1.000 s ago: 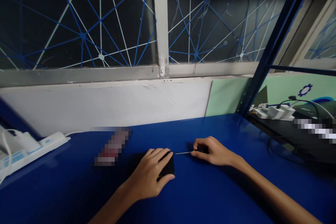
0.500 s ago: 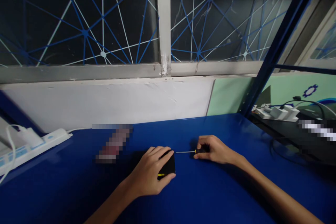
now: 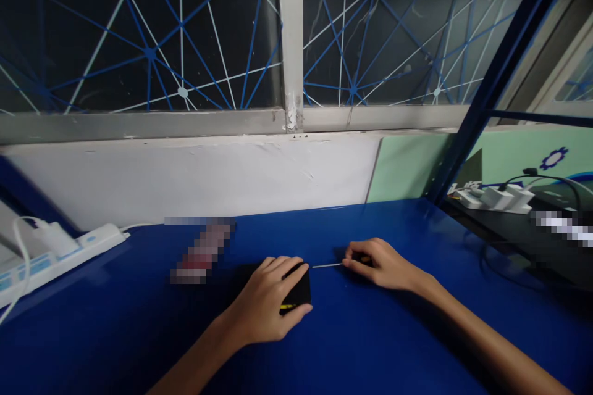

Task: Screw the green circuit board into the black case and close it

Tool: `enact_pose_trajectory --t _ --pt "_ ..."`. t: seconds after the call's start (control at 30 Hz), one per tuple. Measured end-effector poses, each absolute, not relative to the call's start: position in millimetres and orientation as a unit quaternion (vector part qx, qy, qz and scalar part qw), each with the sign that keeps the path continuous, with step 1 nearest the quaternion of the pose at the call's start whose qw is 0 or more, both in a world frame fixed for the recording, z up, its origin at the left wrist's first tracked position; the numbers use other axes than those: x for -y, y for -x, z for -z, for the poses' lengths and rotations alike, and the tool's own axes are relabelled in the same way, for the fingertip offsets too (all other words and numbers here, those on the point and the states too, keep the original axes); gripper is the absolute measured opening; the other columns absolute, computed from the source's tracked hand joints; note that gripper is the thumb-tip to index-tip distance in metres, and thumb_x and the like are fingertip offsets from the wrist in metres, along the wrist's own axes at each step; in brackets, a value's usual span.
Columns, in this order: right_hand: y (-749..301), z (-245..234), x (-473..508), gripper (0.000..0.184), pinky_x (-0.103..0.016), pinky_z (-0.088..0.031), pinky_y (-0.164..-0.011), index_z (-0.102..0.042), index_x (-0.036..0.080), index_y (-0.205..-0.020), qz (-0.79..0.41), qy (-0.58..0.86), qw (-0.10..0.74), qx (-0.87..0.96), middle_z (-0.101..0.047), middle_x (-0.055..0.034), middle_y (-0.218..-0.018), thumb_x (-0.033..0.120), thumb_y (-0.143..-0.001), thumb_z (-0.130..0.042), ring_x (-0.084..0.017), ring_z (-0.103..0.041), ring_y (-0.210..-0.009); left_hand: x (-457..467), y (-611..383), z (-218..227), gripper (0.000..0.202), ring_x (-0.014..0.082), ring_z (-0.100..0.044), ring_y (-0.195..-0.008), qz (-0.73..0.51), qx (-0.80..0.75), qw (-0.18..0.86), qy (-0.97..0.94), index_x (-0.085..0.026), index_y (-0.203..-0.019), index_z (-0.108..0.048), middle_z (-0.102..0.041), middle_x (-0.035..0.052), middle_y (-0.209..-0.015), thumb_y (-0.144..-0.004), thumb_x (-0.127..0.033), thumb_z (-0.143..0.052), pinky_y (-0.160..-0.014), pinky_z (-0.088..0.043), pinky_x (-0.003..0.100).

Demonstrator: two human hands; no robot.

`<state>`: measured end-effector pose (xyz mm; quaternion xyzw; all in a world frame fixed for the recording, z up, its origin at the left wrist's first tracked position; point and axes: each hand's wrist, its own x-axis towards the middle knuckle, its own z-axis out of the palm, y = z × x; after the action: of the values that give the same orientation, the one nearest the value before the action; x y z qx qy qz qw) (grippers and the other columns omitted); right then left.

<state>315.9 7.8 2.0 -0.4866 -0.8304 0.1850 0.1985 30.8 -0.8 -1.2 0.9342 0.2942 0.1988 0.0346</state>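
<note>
My left hand (image 3: 266, 305) lies over a small black box (image 3: 299, 293) with a yellow mark on its side, fingers curled round it, pressing it onto the blue table (image 3: 139, 333). My right hand (image 3: 382, 264) pinches the dark handle of a thin screwdriver (image 3: 327, 265). The screwdriver's metal shaft points left, and its tip reaches the box's upper right corner. Most of the handle is hidden under my fingers.
A blurred reddish object (image 3: 201, 251) lies left of the box. A white power strip (image 3: 60, 253) with a plugged charger sits at the table's left edge. Right of the table, chargers (image 3: 503, 197) and cables rest on a dark surface. A white wall and a window are behind.
Both hands stay in place on the box and screwdriver; the view has drifted slightly, and my right hand's fingers have shifted a little on the handle.
</note>
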Motion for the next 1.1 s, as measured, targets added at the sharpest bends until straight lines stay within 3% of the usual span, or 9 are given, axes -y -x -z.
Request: enact_pose_trajectory --t 0.17,0.33,0.6,0.7,0.8,1.1 --pt "-320.2 -0.2 -11.1 0.026 -0.025 -0.031 -0.055 -0.066 0.019 -0.079 -0.179 0.475 0.202 0.838 -0.063 -0.0015 -0.074 0.044 -0.083 -0.065 -0.013 -0.051 -0.060 0.0 -31.0 2.8 0.054 0.0330 -0.057 -0.113 -0.199 -0.295 0.038 -0.934 -0.020 -0.132 -0.052 -0.060 0.0134 -0.128 -0.083 -0.038 -0.065 -0.095 -0.044 0.055" --pt "-319.6 5.9 -12.2 0.028 -0.024 -0.030 -0.055 -0.057 0.019 -0.075 -0.197 0.493 0.216 0.820 -0.059 0.0017 -0.072 0.042 -0.075 -0.073 -0.012 -0.049 -0.060 0.8 -31.7 2.5 0.053 0.0336 -0.058 -0.113 -0.201 -0.296 0.035 -0.933 -0.020 -0.131 -0.053 -0.060 0.0140 -0.128 -0.083 -0.038 -0.065 -0.094 -0.046 0.054" --pt "-315.3 5.0 -8.9 0.022 -0.023 -0.026 -0.051 -0.054 0.022 -0.081 -0.205 0.504 0.185 0.818 -0.051 0.0065 -0.059 0.038 -0.078 -0.069 -0.010 -0.043 -0.053 0.7 -30.1 3.2 0.053 0.0339 -0.057 -0.114 -0.196 -0.297 0.033 -0.934 -0.020 -0.132 -0.052 -0.059 0.0137 -0.129 -0.084 -0.038 -0.064 -0.095 -0.045 0.055" --pt "-314.1 1.3 -7.7 0.023 -0.024 -0.027 -0.051 -0.059 0.021 -0.084 -0.199 0.503 0.192 0.819 -0.053 0.0049 -0.058 0.044 -0.086 -0.060 -0.011 -0.043 -0.051 0.3 -29.9 3.9 0.053 0.0342 -0.057 -0.115 -0.189 -0.298 0.027 -0.935 -0.019 -0.133 -0.052 -0.059 0.0142 -0.130 -0.084 -0.039 -0.064 -0.096 -0.044 0.056" --pt "-314.2 -0.6 -7.2 0.022 -0.024 -0.029 -0.052 -0.063 0.020 -0.084 -0.197 0.496 0.195 0.823 -0.059 0.0019 -0.063 0.039 -0.090 -0.055 -0.012 -0.047 -0.053 0.3 -30.0 3.9 0.054 0.0340 -0.057 -0.114 -0.191 -0.299 0.028 -0.935 -0.020 -0.133 -0.052 -0.059 0.0140 -0.129 -0.084 -0.039 -0.064 -0.095 -0.044 0.056" --pt "-320.0 6.0 -13.9 0.025 -0.024 -0.032 -0.056 -0.062 0.019 -0.079 -0.170 0.490 0.208 0.829 -0.062 -0.0002 -0.076 0.043 -0.078 -0.070 -0.013 -0.051 -0.063 0.6 -30.5 3.7 0.055 0.0335 -0.056 -0.115 -0.181 -0.302 0.031 -0.936 -0.019 -0.133 -0.051 -0.058 0.0140 -0.131 -0.084 -0.039 -0.064 -0.096 -0.044 0.054"
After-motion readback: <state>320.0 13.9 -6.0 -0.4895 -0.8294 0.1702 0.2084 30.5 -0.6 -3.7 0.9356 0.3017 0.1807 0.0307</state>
